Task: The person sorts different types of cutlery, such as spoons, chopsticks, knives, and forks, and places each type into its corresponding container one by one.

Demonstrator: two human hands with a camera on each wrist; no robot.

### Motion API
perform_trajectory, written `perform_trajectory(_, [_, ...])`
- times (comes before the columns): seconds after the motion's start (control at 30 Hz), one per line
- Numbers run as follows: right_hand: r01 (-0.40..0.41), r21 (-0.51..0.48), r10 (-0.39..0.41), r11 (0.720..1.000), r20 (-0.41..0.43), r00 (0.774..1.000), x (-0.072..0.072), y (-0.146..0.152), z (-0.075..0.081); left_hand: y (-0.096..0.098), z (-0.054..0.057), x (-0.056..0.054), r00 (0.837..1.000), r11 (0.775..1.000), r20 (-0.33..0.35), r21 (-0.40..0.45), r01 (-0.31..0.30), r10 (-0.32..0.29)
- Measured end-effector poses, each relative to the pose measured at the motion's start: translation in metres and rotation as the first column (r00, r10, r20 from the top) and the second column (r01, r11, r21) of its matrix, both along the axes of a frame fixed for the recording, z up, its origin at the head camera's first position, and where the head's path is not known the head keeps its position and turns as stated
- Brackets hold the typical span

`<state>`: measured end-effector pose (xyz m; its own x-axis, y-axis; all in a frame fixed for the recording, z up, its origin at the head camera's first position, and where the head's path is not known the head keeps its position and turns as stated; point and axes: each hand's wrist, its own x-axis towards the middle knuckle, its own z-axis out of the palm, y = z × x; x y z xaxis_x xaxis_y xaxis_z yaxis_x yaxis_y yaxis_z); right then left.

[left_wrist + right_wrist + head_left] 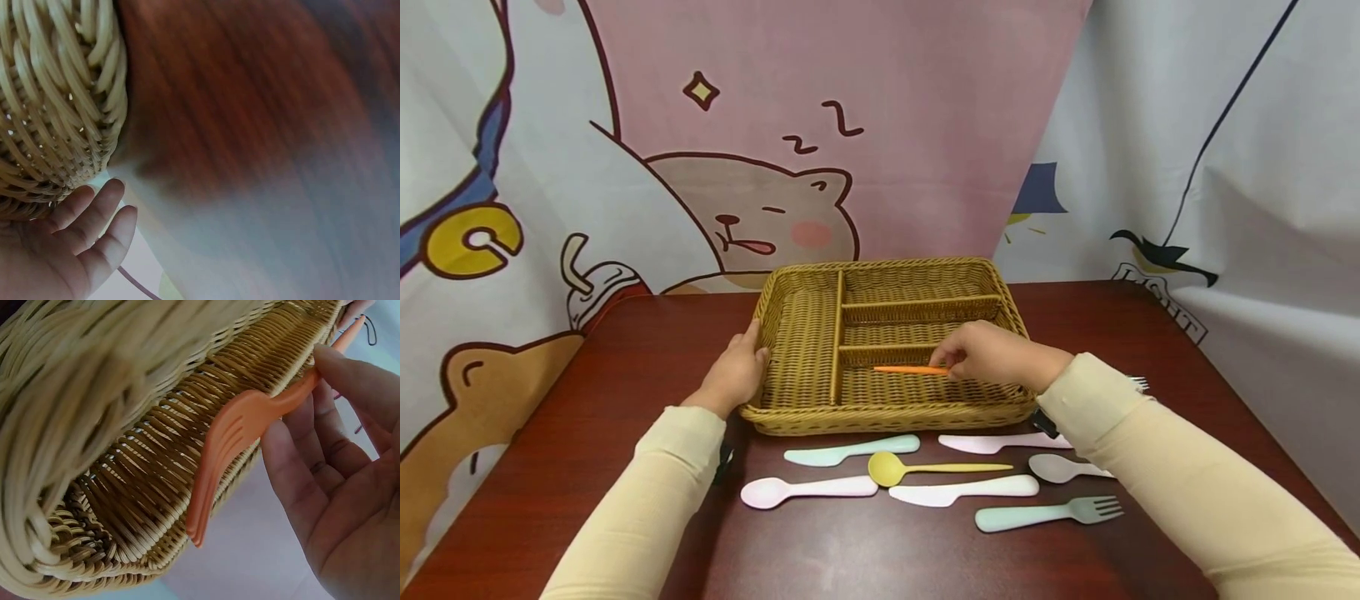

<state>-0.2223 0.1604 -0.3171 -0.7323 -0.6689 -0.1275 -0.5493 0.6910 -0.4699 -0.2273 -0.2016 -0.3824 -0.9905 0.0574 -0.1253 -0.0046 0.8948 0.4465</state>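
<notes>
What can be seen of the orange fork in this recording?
The orange fork is one solid colour and looks like smooth plastic, with a slotted head, a curved neck and a slim, tapering handle. The right hand pinches it near the neck between thumb and fingers. In the head view it lies roughly level, handle end pointing left, over the nearest right-side compartment of the wicker basket. Whether it touches the basket cannot be told.
</notes>
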Motion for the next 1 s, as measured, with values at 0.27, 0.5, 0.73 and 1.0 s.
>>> perform_trajectory(0.27, [-0.016,0.04,0.015,0.999,0.03,0.999,-0.009,-0.01,-0.006,-0.001,-0.001,-0.001,1.0,1.0,-0.01,-0.003,-0.002,0.002])
perform_trajectory(0.5, [-0.008,0.067,0.002,0.998,0.088,0.996,-0.016,-0.018,-0.011,-0.001,0.0,0.0,1.0,1.0,-0.002,0.009,-0.005,0.005])
perform_trajectory(0.73, [-0.05,0.107,0.043,0.993,0.066,0.997,-0.021,-0.024,-0.015,-0.001,0.001,0.002,1.0,1.0,-0.009,0.021,0.0,0.0])
perform_trajectory(1.0, [-0.022,0.181,0.005,0.983,0.099,0.995,-0.021,-0.033,-0.016,0.001,0.003,0.003,1.0,0.999,-0.021,0.033,-0.013,0.013])
